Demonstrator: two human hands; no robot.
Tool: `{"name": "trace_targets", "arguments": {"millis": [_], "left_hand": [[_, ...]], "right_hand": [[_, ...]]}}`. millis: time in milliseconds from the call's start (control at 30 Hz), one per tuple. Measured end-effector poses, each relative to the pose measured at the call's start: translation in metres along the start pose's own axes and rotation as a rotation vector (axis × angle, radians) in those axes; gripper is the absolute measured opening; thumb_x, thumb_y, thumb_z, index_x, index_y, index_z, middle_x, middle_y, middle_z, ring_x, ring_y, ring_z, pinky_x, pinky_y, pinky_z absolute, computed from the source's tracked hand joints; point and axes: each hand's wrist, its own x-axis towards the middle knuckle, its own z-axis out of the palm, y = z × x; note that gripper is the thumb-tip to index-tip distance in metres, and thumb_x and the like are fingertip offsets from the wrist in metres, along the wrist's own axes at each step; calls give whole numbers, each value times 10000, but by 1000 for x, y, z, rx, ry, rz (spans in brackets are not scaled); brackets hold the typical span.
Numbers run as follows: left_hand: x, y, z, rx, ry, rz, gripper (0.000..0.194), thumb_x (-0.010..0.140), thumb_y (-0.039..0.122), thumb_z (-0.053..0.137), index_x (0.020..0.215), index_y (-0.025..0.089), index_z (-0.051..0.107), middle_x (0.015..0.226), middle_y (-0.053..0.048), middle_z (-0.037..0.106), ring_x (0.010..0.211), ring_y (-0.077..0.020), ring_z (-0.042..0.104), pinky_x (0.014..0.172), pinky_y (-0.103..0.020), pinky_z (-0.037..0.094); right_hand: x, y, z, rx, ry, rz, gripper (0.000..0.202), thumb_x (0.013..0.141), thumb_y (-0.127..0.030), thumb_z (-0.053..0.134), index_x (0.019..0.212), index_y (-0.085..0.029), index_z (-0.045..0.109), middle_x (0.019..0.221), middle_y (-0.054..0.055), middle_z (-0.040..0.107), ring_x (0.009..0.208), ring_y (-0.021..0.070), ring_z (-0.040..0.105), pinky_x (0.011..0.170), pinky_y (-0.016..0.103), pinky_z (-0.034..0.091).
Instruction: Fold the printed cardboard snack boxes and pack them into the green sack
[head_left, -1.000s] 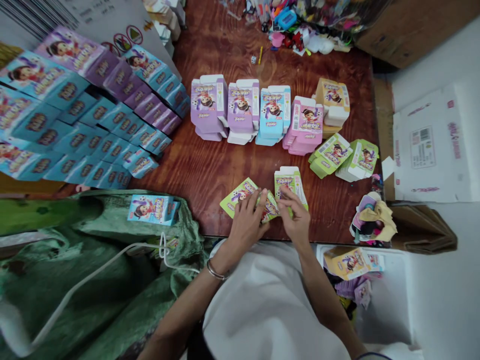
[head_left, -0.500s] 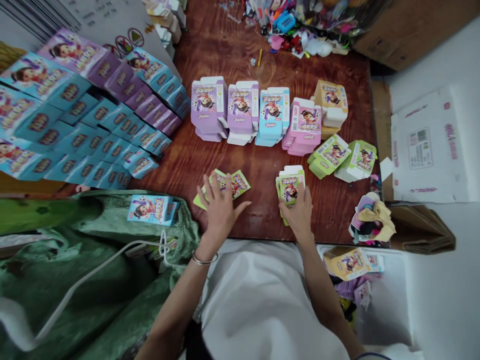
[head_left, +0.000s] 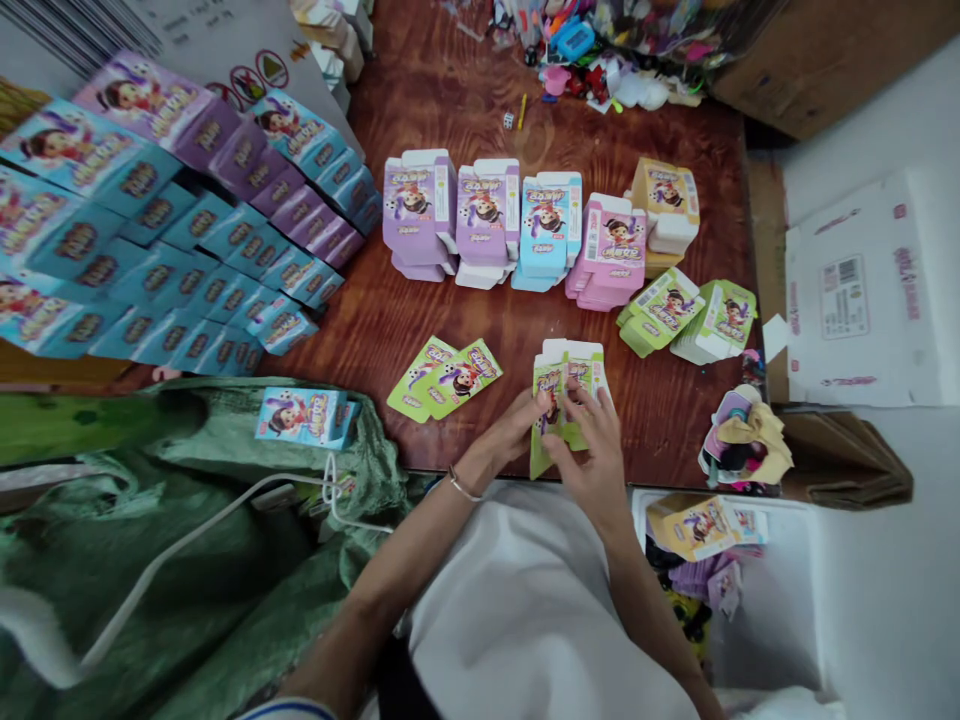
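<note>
Near the table's front edge, my left hand (head_left: 517, 425) pinches the left side of a flat green carton (head_left: 549, 385). My right hand (head_left: 595, 440) is bent around the right side of the same carton, over a small stack of green cartons (head_left: 589, 358). Two flat green cartons (head_left: 461, 380) overlap on the table to the left of my hands. Behind are stacks of flattened cartons: purple (head_left: 416, 215), a second purple (head_left: 486, 215), blue (head_left: 551, 225), pink (head_left: 611, 245) and orange (head_left: 667, 195). Two green stacks (head_left: 660, 310) lie at the right.
Many blue and purple boxes (head_left: 180, 225) are piled at the left of the wooden table (head_left: 450, 310). Small toys (head_left: 592, 75) lie at the back. A green sack (head_left: 187, 560) with a white cable is at front left; a white bin (head_left: 780, 600) stands at front right.
My left hand has moved right, off the two loose cartons, to the green stack. A carton now stands apart from that stack, between my hands, and my right hand has curled in.
</note>
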Motion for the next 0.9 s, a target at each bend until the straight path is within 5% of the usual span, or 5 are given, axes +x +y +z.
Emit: {"name": "trace_targets", "arguments": {"millis": [233,367,500,700,900], "left_hand": [[-22,9,4,48,-106,-171,793,547,687,782,1055,87,682,932,-114,712,788,-209,660,654,-251,469],[-17,11,12,69,132,-163,599,605,576,806,971,120,678,807,-59,707,634,-147,619,624,-257,479],[-11,14,12,217,352,29,460,690,553,756,913,156,692,786,-2,703,682,-131,625,655,-227,473],[-17,18,12,-64,-31,-185,662,711,646,700,1206,212,637,1137,-90,704,1067,-272,647,883,-359,492],[-4,-2,18,-207,38,-232,662,731,667,664,1219,220,633,1061,-81,733,965,-255,688,809,-331,528]], "right_hand": [[41,10,-24,166,60,-149,366,841,-332,654,1202,-273,642,914,44,684,1067,238,609,974,449,486],[29,12,-23,331,68,123,374,828,-354,659,1184,-243,643,1016,51,671,1003,215,633,878,374,536],[10,6,-7,243,143,143,182,866,-319,597,986,-225,696,929,49,693,864,197,657,790,330,542],[22,15,11,355,321,331,411,884,-421,558,1215,-184,614,1060,72,669,957,195,647,865,339,523],[28,28,28,147,334,251,495,906,-434,516,1360,-236,520,1328,131,515,1203,213,554,1021,407,457]]}}
